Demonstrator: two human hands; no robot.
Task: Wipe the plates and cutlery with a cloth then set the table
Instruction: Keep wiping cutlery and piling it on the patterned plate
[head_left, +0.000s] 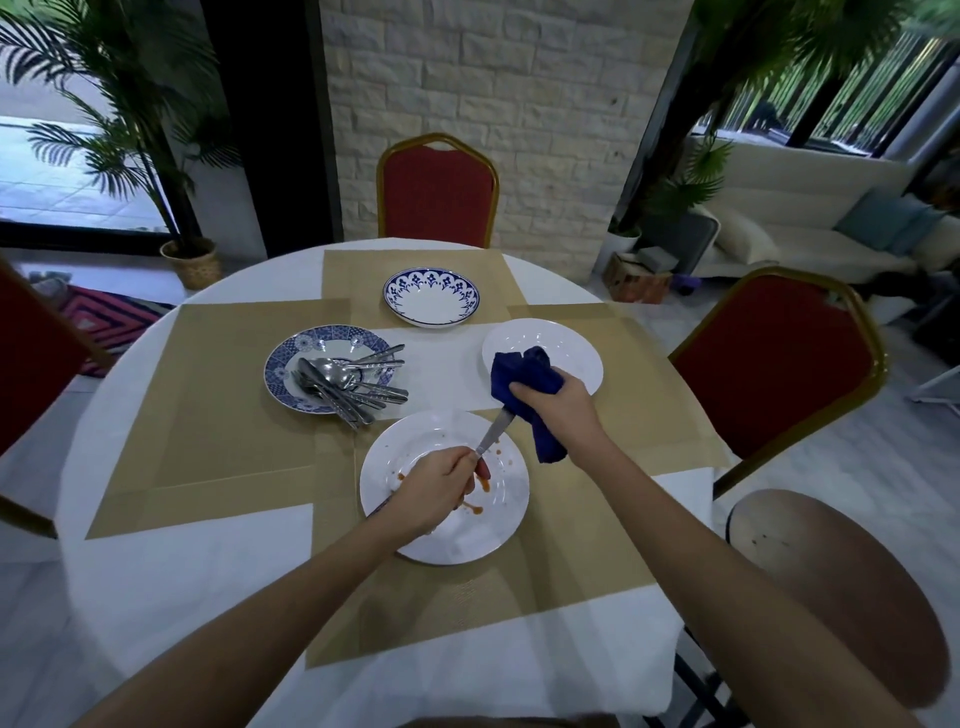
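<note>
Table (208, 571): round, white cloth, tan placemats (218, 405) laid edge to edge.
Seats: 3 red chairs with gold frames, at the far side (436, 192), the right (774, 364) and the left (31, 353); a wooden seat (841, 587) at the near right.
Far mat: a blue-rimmed bowl (431, 306).
Left mat: a blue patterned plate (291, 358) carrying a pile of cutlery (348, 384), handles fanning out over its right rim.
Right mat: a clean white plate (540, 335), its near edge covered by the blue cloth (524, 374).
Near mat: a stained white plate (498, 525) with red sauce smears, partly hidden by the left hand (436, 488) and wrist.
Piece being wiped (492, 439): silver, slanting above the stained plate between both hands; its kind cannot be told, as each end is covered.
Left hand: fingers curled round the piece's lower end.
Right hand (550, 405): fist closed on the bunched cloth, which wraps the piece's upper end and hangs below the hand.
</note>
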